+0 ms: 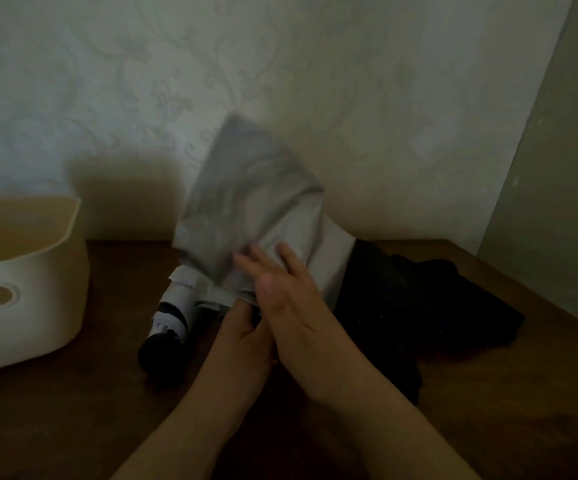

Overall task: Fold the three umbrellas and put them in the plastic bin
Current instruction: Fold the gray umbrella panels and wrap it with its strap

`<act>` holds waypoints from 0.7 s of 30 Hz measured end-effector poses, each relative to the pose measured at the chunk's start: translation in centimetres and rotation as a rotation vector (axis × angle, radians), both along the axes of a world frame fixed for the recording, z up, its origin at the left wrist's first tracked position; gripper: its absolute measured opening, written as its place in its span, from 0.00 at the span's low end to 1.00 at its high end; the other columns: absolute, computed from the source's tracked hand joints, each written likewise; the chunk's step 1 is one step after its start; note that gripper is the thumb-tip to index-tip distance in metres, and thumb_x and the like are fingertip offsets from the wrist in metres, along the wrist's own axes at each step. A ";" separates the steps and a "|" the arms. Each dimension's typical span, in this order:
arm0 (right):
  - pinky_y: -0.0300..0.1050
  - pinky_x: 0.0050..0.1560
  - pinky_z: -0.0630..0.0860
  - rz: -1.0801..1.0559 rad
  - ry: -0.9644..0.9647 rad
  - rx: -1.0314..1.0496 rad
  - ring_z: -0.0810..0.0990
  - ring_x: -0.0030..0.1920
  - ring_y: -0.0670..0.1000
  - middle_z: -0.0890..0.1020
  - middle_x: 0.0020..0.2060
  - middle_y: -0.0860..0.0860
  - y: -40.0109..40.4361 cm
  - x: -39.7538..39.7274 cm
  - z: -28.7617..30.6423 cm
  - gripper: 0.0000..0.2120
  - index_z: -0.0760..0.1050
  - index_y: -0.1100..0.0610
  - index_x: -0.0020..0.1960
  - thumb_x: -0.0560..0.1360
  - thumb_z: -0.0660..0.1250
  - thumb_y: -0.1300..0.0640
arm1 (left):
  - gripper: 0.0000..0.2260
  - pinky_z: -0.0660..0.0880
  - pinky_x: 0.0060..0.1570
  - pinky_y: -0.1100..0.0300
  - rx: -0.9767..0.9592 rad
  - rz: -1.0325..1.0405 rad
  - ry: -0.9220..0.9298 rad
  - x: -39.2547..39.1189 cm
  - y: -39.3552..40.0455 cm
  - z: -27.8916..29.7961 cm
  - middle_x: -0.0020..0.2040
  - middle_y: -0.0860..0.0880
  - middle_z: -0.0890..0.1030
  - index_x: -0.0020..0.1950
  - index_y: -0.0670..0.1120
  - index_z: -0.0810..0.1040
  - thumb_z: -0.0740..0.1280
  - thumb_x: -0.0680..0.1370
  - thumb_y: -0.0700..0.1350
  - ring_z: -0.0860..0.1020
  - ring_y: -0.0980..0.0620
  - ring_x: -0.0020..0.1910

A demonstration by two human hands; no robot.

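Black umbrella (429,306) beside grey umbrella (249,209).

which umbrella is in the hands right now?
The grey umbrella, held upright between both hands. The white-and-black umbrella lies on the table beside the bin, and the black umbrella lies crumpled to the right; neither is touched.

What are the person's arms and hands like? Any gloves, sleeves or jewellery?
Both forearms are bare as far as the picture shows, with no sleeve in view. The left hand and right hand wear no gloves. No ring, watch or bracelet shows, though the light is dim and the picture blurred.
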State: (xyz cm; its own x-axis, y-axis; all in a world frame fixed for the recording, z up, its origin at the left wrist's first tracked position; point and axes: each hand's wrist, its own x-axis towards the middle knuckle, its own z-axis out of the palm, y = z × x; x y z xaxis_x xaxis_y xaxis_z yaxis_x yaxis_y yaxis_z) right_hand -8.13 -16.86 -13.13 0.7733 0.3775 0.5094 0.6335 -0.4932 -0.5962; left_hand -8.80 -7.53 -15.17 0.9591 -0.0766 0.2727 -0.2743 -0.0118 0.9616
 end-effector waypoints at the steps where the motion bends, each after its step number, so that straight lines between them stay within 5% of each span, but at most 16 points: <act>1: 0.47 0.75 0.48 -0.015 -0.085 -0.128 0.42 0.74 0.40 0.52 0.69 0.29 0.0 0.6 -0.1 0.20 0.56 0.41 0.72 0.81 0.41 0.43 | 0.07 0.77 0.36 0.71 0.002 0.022 0.001 0.0 -0.1 -0.1 0.50 0.54 0.78 0.51 0.55 0.73 0.57 0.80 0.45 0.79 0.62 0.38; 3: 0.45 0.76 0.41 -0.012 -0.156 -0.241 0.46 0.75 0.45 0.53 0.70 0.39 -0.9 1.3 0.0 0.22 0.57 0.47 0.73 0.80 0.53 0.55 | 0.08 0.74 0.30 0.72 -0.009 0.052 0.021 0.1 -0.2 -0.1 0.46 0.59 0.80 0.57 0.57 0.72 0.58 0.79 0.49 0.80 0.65 0.36; 5: 0.36 0.74 0.42 0.080 -0.077 -0.167 0.48 0.73 0.36 0.53 0.69 0.38 -1.9 0.9 0.4 0.21 0.58 0.43 0.70 0.78 0.49 0.50 | 0.06 0.77 0.32 0.67 -0.024 0.052 0.030 0.0 -0.4 0.2 0.37 0.60 0.83 0.53 0.60 0.71 0.57 0.79 0.52 0.80 0.63 0.33; 8: 0.26 0.63 0.62 0.142 0.141 0.278 0.61 0.70 0.35 0.69 0.68 0.39 -2.3 -0.3 0.7 0.17 0.69 0.39 0.62 0.78 0.48 0.46 | 0.06 0.79 0.35 0.50 -0.129 0.040 0.072 -0.1 -0.3 0.5 0.33 0.55 0.82 0.51 0.60 0.73 0.58 0.79 0.52 0.81 0.47 0.32; 10: 0.28 0.57 0.67 -0.046 -0.016 0.433 0.71 0.62 0.36 0.76 0.59 0.39 -2.6 0.1 0.1 0.13 0.75 0.46 0.56 0.78 0.52 0.49 | 0.07 0.74 0.31 0.53 -0.196 0.031 0.099 0.0 -0.2 0.5 0.30 0.50 0.80 0.55 0.52 0.73 0.58 0.80 0.50 0.77 0.48 0.27; 14: 0.38 0.70 0.55 -0.236 -0.198 0.076 0.58 0.70 0.39 0.69 0.61 0.35 -2.4 0.8 -0.5 0.18 0.74 0.42 0.57 0.75 0.49 0.44 | 0.09 0.76 0.31 0.62 -0.097 0.061 0.009 0.0 -0.4 0.5 0.36 0.55 0.81 0.60 0.52 0.69 0.59 0.80 0.47 0.80 0.57 0.31; 17: 0.46 0.74 0.42 -0.254 -0.190 -0.149 0.46 0.74 0.44 0.68 0.66 0.37 -2.0 1.3 -0.6 0.25 0.75 0.43 0.60 0.75 0.44 0.42 | 0.23 0.73 0.24 0.64 0.047 0.092 -0.075 -0.2 -0.5 0.4 0.33 0.50 0.74 0.72 0.37 0.60 0.58 0.80 0.47 0.76 0.55 0.23; 21: 0.47 0.71 0.32 -0.191 -0.092 -0.299 0.44 0.72 0.40 0.69 0.64 0.35 -2.2 1.4 0.5 0.25 0.77 0.42 0.59 0.75 0.44 0.46 | 0.29 0.72 0.21 0.66 0.139 0.101 -0.073 -0.5 -0.3 0.4 0.33 0.50 0.72 0.77 0.47 0.49 0.58 0.80 0.48 0.75 0.60 0.21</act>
